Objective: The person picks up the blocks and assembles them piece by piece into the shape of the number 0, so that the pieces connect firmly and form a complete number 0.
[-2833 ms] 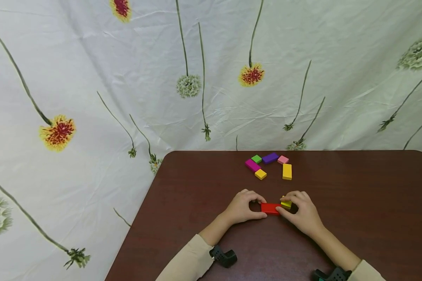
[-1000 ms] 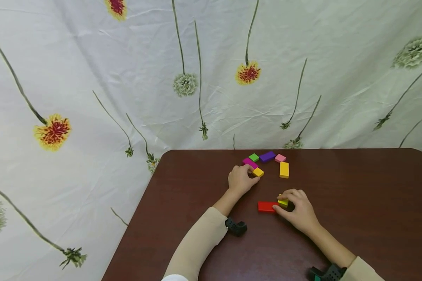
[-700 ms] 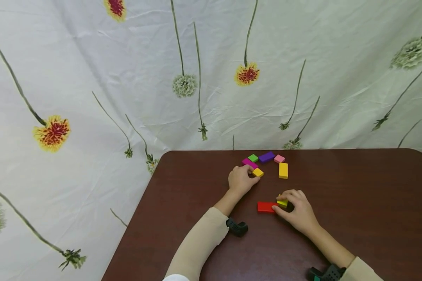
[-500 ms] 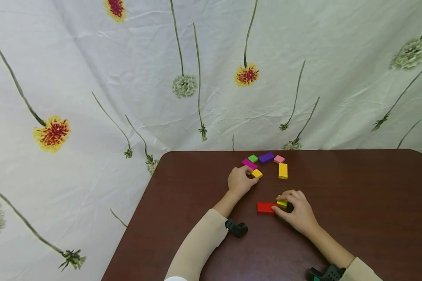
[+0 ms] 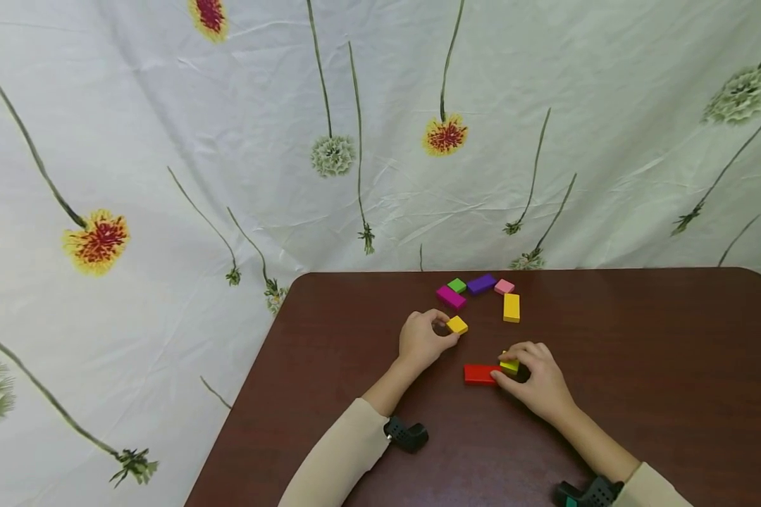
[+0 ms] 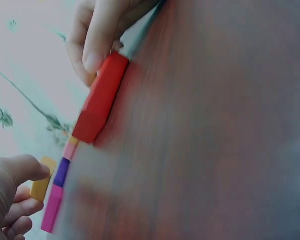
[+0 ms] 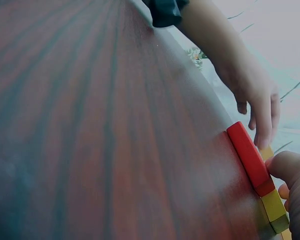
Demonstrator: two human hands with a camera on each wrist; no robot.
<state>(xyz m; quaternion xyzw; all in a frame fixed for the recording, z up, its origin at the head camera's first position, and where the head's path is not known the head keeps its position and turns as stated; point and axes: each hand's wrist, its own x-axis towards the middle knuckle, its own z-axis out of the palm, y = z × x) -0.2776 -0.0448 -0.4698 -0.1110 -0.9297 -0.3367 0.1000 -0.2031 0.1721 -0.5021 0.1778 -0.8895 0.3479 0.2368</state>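
Observation:
In the head view my left hand [image 5: 421, 341] pinches a small orange-yellow block [image 5: 457, 324] between thumb and fingers, apart from the magenta block [image 5: 451, 297]. The left wrist view also shows this yellow block [image 6: 42, 180] in the fingers. My right hand [image 5: 541, 380] has its thumb at the right end of the long red block [image 5: 479, 374] and its fingers at a small yellow block [image 5: 509, 366], partly hidden behind them. In the right wrist view the red block [image 7: 250, 159] and the yellow block [image 7: 273, 205] touch end to end.
Toward the back of the brown table [image 5: 640, 366] lie a green block [image 5: 457, 285], a purple block [image 5: 481, 284], a pink block [image 5: 504, 286] and a longer yellow block [image 5: 511, 308]. A flowered cloth [image 5: 380, 211] hangs behind.
My left hand has gone from the red block to the small orange-yellow block and drawn it off the magenta block, toward me and slightly left. My right hand has stayed at the red and yellow blocks.

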